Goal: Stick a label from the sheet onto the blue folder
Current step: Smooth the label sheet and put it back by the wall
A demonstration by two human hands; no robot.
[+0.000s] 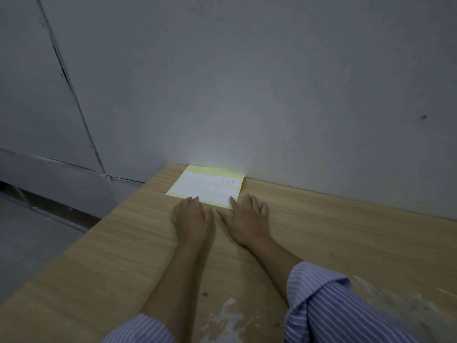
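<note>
Both hands flat and spread: the left hand [191, 219] covers the near edge of the label sheet [206, 186], the right hand [248, 216] touches its near right corner with a fingertip. The sheet lies far back on the wooden table [346, 243], against the wall [247, 82]. No label lifted yet, and no blue folder in view; nearly everything remains.
</note>
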